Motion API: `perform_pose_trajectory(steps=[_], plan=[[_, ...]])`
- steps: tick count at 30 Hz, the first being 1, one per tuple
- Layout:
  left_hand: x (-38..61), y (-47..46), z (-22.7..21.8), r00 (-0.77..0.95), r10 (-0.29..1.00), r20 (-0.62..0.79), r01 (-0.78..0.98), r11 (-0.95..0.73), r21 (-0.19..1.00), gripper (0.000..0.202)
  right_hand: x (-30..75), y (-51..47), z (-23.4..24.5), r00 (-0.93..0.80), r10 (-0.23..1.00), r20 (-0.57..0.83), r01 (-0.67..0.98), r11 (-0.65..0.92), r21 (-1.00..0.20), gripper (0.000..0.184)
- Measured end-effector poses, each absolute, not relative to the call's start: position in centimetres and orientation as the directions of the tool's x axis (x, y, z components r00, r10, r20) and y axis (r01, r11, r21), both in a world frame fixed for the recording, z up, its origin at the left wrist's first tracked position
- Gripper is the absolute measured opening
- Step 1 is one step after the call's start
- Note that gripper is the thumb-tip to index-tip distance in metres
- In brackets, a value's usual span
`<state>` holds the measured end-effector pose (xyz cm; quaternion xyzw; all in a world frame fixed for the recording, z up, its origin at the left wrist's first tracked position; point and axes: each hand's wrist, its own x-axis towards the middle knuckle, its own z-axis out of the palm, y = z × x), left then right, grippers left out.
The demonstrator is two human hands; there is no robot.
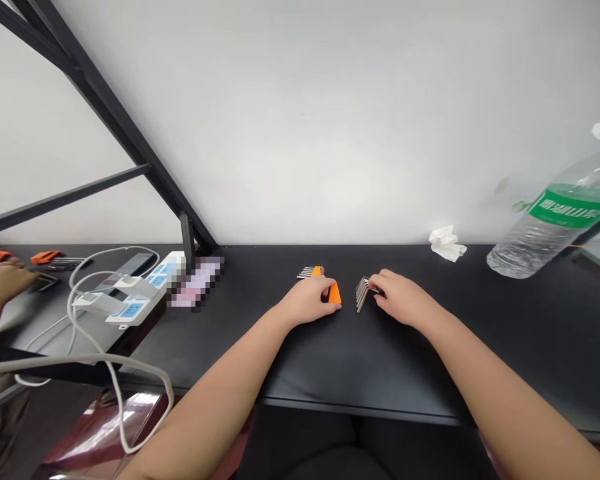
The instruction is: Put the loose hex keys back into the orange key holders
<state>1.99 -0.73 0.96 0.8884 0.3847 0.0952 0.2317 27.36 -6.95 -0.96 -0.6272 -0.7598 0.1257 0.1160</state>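
Observation:
My left hand [310, 300] is closed around an orange hex key holder [335, 295], low over the black table. Several thin metal keys [306, 273] stick out past the holder on its left side. Just to the right, a bunch of L-shaped hex keys [361, 295] lies side by side, their long arms slanting toward me. My right hand [397, 295] has its thumb and fingers pinched at the right end of this bunch. The fingertips partly hide the short arms there.
A large water bottle [555, 227] with a green label and a crumpled tissue [447, 243] stand along the wall. A white power strip [147, 290] with looping cables is at left. Beyond the frame post, another person's hand [3, 283] works near an orange hex key set [47, 257].

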Motion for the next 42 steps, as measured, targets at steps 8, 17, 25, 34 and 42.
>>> perform_pose_trajectory(steps=[8,17,25,34,42], plan=[[1.9,-0.7,1.1,0.683,0.731,-0.005,0.625,-0.58,0.523,0.027,27.0,-7.5,0.0,-0.121,0.988,-0.099,0.978,0.102,-0.184,0.012],[1.8,-0.6,0.9,0.676,0.737,-0.009,0.629,-0.571,0.528,0.03,26.4,-7.8,0.2,-0.054,0.989,-0.137,0.992,0.037,-0.12,0.011],[1.9,-0.5,0.7,0.673,0.74,-0.003,0.622,-0.563,0.545,0.028,25.0,-7.4,-0.3,-0.088,0.996,-0.002,0.983,0.086,-0.16,0.015],[1.9,-0.5,0.8,0.686,0.727,-0.001,0.617,-0.582,0.53,0.025,23.7,-7.8,-0.7,-0.133,0.991,-0.018,0.976,0.128,-0.175,0.018],[2.0,-0.3,0.5,0.679,0.734,-0.005,0.625,-0.575,0.528,0.029,23.5,-7.1,-1.1,-0.104,0.994,0.028,0.971,0.108,-0.215,0.016]])
